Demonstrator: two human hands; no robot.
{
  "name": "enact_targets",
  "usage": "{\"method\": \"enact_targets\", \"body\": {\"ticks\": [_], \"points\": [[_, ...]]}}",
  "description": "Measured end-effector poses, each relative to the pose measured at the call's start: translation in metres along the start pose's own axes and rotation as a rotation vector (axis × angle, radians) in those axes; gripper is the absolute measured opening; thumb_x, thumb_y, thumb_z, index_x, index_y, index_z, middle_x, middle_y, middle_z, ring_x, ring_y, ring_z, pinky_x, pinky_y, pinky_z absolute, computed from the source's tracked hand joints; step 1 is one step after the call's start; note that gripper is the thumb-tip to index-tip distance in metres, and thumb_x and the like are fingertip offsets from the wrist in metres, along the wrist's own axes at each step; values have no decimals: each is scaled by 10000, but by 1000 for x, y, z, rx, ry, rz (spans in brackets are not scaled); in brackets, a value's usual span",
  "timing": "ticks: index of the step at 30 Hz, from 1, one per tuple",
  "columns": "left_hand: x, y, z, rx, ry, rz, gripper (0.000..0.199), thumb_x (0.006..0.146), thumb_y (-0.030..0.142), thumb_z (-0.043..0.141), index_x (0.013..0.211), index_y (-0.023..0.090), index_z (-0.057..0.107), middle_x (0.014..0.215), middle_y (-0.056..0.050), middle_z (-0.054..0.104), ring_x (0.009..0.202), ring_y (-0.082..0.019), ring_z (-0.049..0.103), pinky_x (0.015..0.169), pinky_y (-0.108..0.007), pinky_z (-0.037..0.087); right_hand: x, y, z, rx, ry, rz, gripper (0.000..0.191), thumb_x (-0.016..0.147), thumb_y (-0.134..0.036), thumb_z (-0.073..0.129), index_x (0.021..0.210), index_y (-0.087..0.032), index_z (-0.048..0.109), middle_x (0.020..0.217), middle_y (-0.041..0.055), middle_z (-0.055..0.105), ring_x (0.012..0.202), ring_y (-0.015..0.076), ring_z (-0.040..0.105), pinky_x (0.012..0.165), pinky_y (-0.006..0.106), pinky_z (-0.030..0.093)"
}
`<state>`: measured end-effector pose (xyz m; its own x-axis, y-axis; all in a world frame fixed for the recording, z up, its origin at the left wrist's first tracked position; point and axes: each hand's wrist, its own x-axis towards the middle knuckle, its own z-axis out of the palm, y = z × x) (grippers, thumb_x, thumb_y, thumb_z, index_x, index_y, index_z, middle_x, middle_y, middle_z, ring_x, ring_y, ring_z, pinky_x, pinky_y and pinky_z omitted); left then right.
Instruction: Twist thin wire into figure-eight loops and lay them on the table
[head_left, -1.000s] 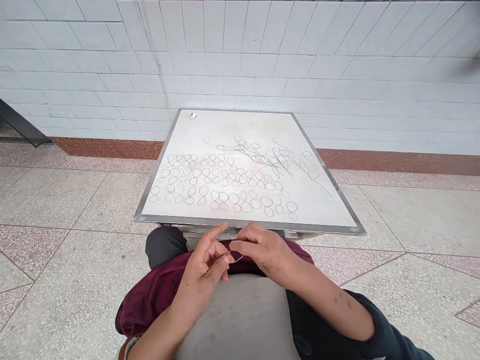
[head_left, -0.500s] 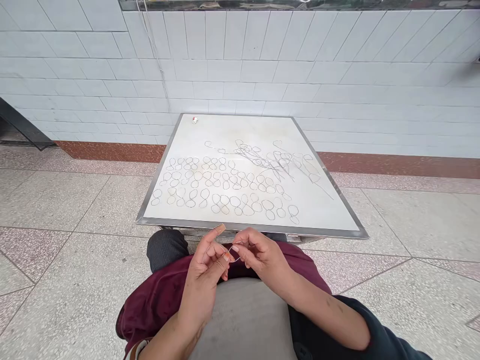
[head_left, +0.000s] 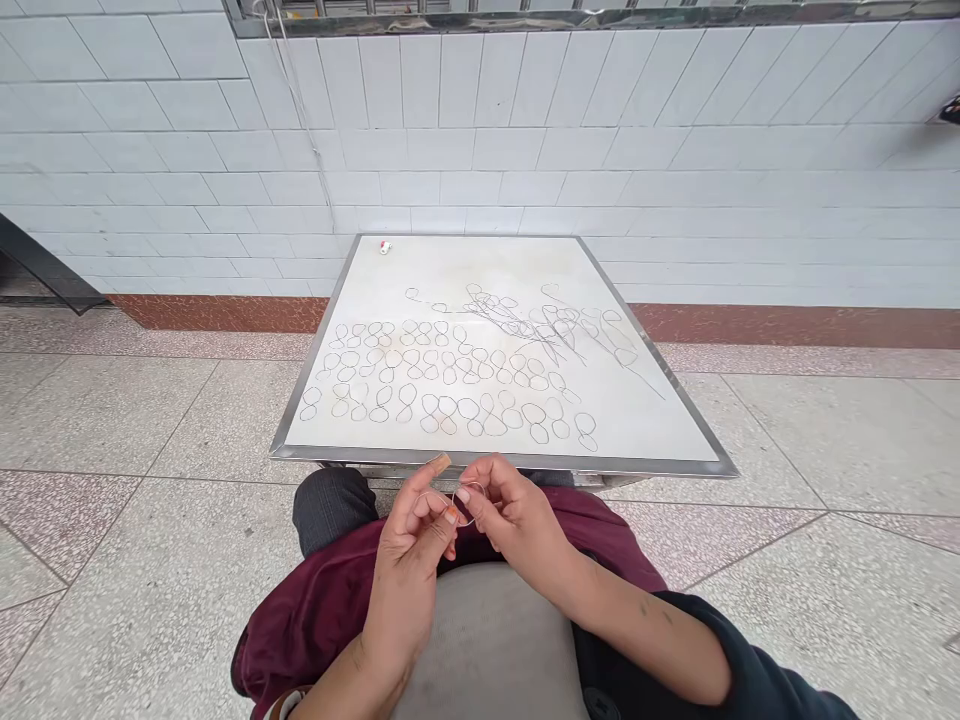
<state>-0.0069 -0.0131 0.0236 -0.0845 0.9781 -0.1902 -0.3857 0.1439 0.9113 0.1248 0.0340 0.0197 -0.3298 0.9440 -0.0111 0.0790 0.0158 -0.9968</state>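
Observation:
Between my hands, over my lap, is a thin wire bent into loops [head_left: 471, 523]. My left hand [head_left: 417, 530] pinches it with the thumb, its index finger raised; that fingertip looks wrapped in tan tape. At the loop on the right, my right hand [head_left: 510, 510] grips the wire between thumb and fingers. Just ahead, on the white table [head_left: 660, 430], rows of wire figure-eights [head_left: 471, 412] lie flat. A tangle of wires with one looped end and a straight tail [head_left: 525, 318] lies behind them to the right.
A small red-and-white object [head_left: 385, 247] sits at the table's far left corner. The metal table edge [head_left: 495, 464] runs just beyond my hands. Behind the table stands a white tiled wall [head_left: 442, 150] with a hanging cord [head_left: 304, 110]. My knee [head_left: 334, 508] is under the left front edge.
My right fingers have shifted slightly on the wire, and the right loop now shows rounder and more upright. My left hand keeps its pinch. The view has tilted up a little.

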Motion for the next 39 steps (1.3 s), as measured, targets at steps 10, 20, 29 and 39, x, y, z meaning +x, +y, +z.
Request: {"method": "enact_targets", "body": {"ticks": [10,20,29,39], "points": [[3,0,-6,49,76,73,398,900,293,567,1295,290,517,782,29,535,638,-91,438,652,-232,390,1,2,-7,395,-95,149,247,921,-456,528,990,-222,561,877,10,566,668,103,543,442,175,468],[1,-3,-2,0,80,73,349,900,281,573,1246,276,528,759,42,520,624,-80,447,645,-226,393,3,4,-5,590,-143,216,175,870,-375,644,898,-208,600,713,-33,556,490,40,355,408,166,250],[0,-3,-1,-39,63,35,353,891,268,586,1240,267,530,750,45,516,596,-67,436,593,-209,373,3,7,-10,554,-198,224,203,865,-380,648,907,-187,604,681,-43,556,433,20,309,419,202,187],[4,8,-11,71,-85,-6,437,899,281,570,1323,296,465,742,40,508,636,-94,427,632,-235,397,-1,10,-16,449,-264,173,196,921,-393,570,977,-212,622,746,-14,585,562,69,489,493,204,359]]}}
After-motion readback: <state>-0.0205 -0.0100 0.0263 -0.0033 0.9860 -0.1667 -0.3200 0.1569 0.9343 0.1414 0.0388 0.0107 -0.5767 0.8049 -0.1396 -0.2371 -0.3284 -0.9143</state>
